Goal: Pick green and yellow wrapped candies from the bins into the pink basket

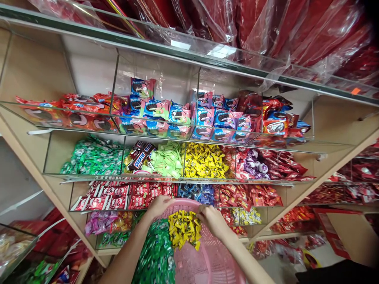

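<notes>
A pink plastic basket [217,252] hangs in front of the shelves, tilted so that its inside faces me. My left hand [160,206] is closed on its far rim at the left, the fingertips partly hidden. On the right of the same rim, my right hand [209,217] is closed with curled fingers. Green-wrapped candies [156,252] fill the basket's left side, partly behind my left forearm. Beside them, between my hands, lies a heap of yellow-wrapped candies [185,229]. The basket's right part shows bare pink mesh.
Glass-fronted shelves hold green candies [93,156], Snickers bars [142,156], yellow candies [205,161] and blue-and-pink snack packs [156,108]. Red plastic-wrapped goods [260,27] lie on the top glass. An open cardboard box [349,236] stands at the lower right.
</notes>
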Available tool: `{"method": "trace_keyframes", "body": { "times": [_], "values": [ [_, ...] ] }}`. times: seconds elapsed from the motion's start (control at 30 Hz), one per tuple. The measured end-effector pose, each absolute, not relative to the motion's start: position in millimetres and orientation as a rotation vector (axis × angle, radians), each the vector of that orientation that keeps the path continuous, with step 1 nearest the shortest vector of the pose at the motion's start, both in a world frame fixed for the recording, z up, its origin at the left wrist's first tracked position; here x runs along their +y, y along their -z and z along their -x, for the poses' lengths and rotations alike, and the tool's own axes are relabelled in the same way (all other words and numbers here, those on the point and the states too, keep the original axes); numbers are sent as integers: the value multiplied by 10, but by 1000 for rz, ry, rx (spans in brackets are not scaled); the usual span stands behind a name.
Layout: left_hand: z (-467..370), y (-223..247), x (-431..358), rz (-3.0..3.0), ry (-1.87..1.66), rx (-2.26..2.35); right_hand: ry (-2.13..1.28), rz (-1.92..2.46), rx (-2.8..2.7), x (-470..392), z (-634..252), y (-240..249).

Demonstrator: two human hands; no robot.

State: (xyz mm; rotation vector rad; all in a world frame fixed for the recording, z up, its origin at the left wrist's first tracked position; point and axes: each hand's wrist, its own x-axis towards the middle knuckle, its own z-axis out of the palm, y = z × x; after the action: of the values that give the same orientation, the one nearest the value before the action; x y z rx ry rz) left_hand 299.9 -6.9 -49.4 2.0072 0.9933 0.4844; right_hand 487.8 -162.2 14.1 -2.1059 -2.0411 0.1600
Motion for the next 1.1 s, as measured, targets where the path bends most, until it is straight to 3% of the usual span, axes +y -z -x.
{"method": "trace_keyframes", "body": {
  "times": [1.1],
  "values": [
    [-2996, 500, -56, -2025, -447, 1078, -176, 1990, -1787, -1760, -4914, 172]
  ]
}}
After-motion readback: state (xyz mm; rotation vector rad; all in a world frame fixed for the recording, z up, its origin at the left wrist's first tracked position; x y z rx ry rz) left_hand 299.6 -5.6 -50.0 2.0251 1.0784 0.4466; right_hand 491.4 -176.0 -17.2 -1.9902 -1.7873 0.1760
